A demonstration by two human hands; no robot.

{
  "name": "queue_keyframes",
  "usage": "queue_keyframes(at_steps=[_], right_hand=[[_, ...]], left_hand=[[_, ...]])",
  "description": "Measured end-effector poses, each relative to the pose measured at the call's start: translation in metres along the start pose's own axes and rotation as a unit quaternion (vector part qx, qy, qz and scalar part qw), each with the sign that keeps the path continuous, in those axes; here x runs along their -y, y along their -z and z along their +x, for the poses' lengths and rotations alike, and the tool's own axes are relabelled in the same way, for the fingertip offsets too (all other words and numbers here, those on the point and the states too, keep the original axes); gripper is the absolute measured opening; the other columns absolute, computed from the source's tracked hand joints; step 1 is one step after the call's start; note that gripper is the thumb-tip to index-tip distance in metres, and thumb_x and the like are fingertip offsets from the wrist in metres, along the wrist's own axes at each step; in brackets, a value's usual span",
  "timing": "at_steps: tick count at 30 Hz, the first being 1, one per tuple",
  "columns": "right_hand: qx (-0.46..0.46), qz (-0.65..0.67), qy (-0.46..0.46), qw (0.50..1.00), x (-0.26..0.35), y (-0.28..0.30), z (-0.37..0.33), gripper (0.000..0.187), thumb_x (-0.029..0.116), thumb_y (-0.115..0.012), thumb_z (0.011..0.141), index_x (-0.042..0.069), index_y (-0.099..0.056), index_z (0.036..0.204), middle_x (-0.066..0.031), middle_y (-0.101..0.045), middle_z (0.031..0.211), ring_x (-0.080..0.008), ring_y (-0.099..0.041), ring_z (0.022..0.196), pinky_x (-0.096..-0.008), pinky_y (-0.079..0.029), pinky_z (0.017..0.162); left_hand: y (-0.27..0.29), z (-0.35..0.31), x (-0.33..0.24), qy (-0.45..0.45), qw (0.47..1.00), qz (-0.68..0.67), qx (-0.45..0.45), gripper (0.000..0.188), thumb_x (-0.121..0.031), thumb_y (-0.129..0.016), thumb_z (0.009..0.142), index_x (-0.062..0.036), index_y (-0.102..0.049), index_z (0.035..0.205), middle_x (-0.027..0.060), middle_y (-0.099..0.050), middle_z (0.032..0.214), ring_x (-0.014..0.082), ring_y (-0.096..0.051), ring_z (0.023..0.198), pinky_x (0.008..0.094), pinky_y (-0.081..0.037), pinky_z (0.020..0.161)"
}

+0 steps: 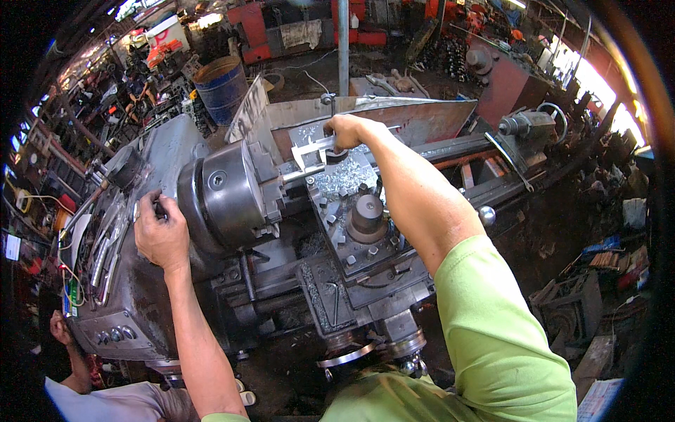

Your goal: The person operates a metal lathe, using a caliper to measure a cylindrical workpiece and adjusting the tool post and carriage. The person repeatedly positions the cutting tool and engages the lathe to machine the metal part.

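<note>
My right hand reaches over the lathe, its fingers closed on a silver caliper. The caliper's jaws are at a shiny round metal bar that sticks out of the big lathe chuck. On the left, my left hand is at the lathe's grey headstock, fingers curled around a dark spot; what they hold, if anything, is hidden. Below my right forearm stands the tool post on its square, bolted block. Bright metal chips lie scattered beside it.
Several hand tools lie on the headstock's left side. A wrench rests across the bed near the tailstock. An L-shaped hex key lies on the carriage. A blue drum stands behind. Another person's hand shows at lower left.
</note>
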State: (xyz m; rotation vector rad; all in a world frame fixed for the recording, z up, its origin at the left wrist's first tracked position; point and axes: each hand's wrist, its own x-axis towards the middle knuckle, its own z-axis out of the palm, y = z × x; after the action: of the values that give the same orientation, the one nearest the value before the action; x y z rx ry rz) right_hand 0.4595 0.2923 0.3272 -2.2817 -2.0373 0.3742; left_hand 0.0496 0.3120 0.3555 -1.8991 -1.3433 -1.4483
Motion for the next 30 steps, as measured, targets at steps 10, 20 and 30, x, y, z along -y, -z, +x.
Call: queue_keyframes(at_steps=[10, 20, 30], right_hand=[[0.000, 0.008, 0.003, 1.000, -0.0011, -0.0007, 0.0037, 0.059, 0.014, -0.082, 0.067, 0.002, -0.066, 0.122, -0.0212, -0.070, 0.116, -0.0354, -0.065, 0.113, -0.0428, -0.051, 0.096], [-0.010, 0.004, 0.009, 1.000, 0.0002, -0.0012, 0.0028, 0.058, 0.015, -0.082, 0.067, 0.003, -0.066, 0.122, -0.0197, -0.070, 0.117, -0.0346, -0.065, 0.113, -0.0417, -0.051, 0.097], [0.000, 0.005, 0.008, 1.000, -0.0013, -0.0016, 0.0047, 0.061, 0.014, -0.082, 0.066, 0.003, -0.065, 0.124, -0.0202, -0.069, 0.118, -0.0348, -0.065, 0.114, -0.0419, -0.051, 0.097]], left_hand=[[-0.0003, 0.0003, 0.0004, -0.009, 1.000, 0.010, -0.005, 0.013, -0.016, -0.066, 0.087, -0.0104, -0.070, 0.098, 0.0089, -0.073, 0.085, 0.0294, -0.070, 0.076, 0.0417, -0.053, 0.069], [-0.0001, 0.0003, 0.0004, 0.003, 1.000, 0.021, 0.001, 0.013, -0.019, -0.066, 0.087, -0.0125, -0.071, 0.098, 0.0110, -0.072, 0.084, 0.0313, -0.069, 0.076, 0.0439, -0.053, 0.069], [-0.0010, 0.0007, 0.0020, -0.006, 1.000, 0.007, 0.001, 0.015, -0.020, -0.066, 0.088, -0.0104, -0.071, 0.098, 0.0130, -0.073, 0.087, 0.0328, -0.069, 0.077, 0.0438, -0.053, 0.070]])
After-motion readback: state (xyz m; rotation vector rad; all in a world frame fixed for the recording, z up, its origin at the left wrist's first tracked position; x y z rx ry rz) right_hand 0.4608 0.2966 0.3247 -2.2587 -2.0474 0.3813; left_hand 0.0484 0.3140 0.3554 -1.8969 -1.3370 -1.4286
